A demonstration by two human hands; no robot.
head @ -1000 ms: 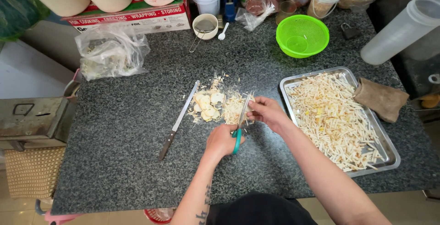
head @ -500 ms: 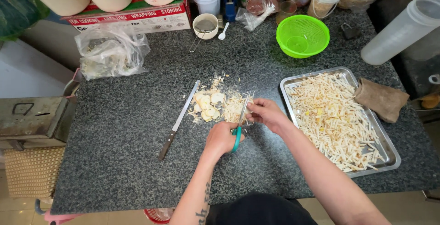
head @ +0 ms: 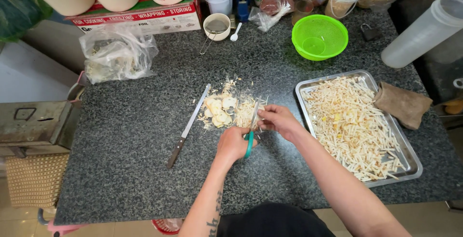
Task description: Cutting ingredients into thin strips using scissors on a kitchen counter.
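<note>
The scissors (head: 251, 133) with green handles were in the left hand (head: 234, 144), which was closed around the handles, and the blades pointed up and away over the dark speckled counter (head: 120, 160). The right hand (head: 277, 120) was just beside the blades and pinched a small pale slice (head: 259, 114) between its fingertips, right where the blades met. This looked like the riskiest spot, because the fingertips sat so close to the blades that a quick snip could have nipped them. The slice was small and may have been slippery, so it could have popped out and fallen. Just past the blades lay a pile of pale round slices (head: 219, 111) and a heap of thin cut strips (head: 246, 114). A bump from either hand could have pushed these over the counter and mixed them up. To the left of the pile lay a long knife (head: 188, 126) with its handle toward the person; an elbow could have knocked it. On the right stood a metal tray (head: 407, 162) full of cut strips, with a brown cloth (head: 402, 104) beside it. The right arm was near the tray's edge and could have jogged it. A green strainer bowl (head: 318, 36) sat farther back.
</note>
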